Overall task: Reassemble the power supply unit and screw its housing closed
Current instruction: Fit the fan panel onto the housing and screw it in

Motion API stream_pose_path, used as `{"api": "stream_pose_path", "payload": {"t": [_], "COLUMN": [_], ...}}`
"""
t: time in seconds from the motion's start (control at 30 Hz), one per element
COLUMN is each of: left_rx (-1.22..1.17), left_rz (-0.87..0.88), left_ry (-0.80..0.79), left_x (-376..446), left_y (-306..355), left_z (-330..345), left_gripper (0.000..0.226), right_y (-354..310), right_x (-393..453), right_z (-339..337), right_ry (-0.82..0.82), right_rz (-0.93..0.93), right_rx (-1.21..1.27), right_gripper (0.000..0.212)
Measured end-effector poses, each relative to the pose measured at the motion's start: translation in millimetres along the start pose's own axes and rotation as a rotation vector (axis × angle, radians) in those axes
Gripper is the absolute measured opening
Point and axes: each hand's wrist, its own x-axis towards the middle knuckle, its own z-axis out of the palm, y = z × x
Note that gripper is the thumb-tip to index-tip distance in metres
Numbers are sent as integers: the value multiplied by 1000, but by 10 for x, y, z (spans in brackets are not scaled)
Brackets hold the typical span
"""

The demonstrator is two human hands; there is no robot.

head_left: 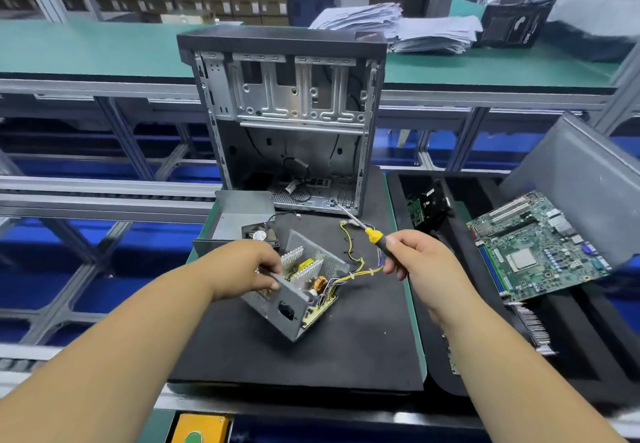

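Note:
The open power supply unit (298, 290) lies tilted on the black mat (346, 349), its circuit board, heat sinks and copper coil exposed. My left hand (247, 269) grips its grey metal wall from the left. Coloured wires (353, 262) trail out to the right. My right hand (420, 260) holds a yellow-and-black screwdriver (372, 234), its shaft pointing up-left, away from the unit. The grey housing cover (235, 220) and a small black fan (259, 234) lie just behind the unit.
An empty computer case (287, 120) stands upright at the back of the mat. To the right, a black tray (571, 356) holds a green motherboard (536, 245), a small card (427, 207) and a grey side panel (588, 179). Paper stacks (398, 26) sit on the far green bench.

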Motion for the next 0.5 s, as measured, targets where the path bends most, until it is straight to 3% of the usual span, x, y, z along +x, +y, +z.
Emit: {"api": "stream_pose_path", "payload": {"t": [0.5], "left_rx": [-299], "left_rz": [-147], "left_ry": [63], "left_x": [472], "left_y": [564], "left_z": [42], "left_gripper": [7], "right_y": [91], "right_x": [49], "right_z": [-267], "right_ry": [23], "right_rz": [111], "right_rx": [-23], "right_gripper": [24]}}
